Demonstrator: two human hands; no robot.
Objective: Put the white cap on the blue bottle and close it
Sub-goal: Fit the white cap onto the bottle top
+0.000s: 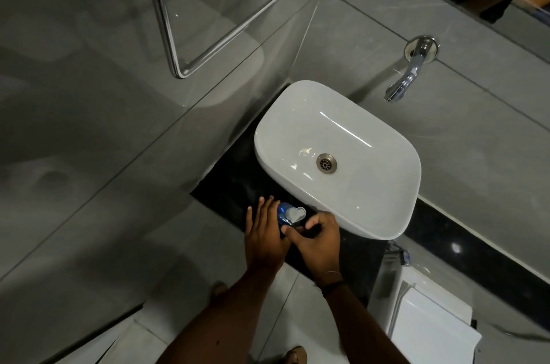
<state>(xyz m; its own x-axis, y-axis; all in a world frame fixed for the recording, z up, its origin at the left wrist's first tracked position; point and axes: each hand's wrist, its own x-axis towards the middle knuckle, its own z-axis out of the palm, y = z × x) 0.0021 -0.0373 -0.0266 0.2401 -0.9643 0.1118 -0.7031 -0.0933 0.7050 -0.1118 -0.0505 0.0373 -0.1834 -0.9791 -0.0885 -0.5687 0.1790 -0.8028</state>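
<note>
A small blue bottle [283,214] stands on the black counter [232,185] just left of the white basin. My left hand [265,234] wraps around its left side and holds it. A white cap [297,214] sits at the bottle's top, tilted, with its open side showing. My right hand [317,240] is right beside the bottle, fingers curled and thumb reaching toward the bottle's lower part. Whether the right hand touches the cap is hidden. The bottle's lower body is covered by my fingers.
A white oval basin [336,205] rests on the counter with a metal drain [326,163]. A chrome tap [409,71] juts from the grey tiled wall. A glass panel with a chrome rail [175,36] stands at left. A white toilet tank [428,325] is at lower right.
</note>
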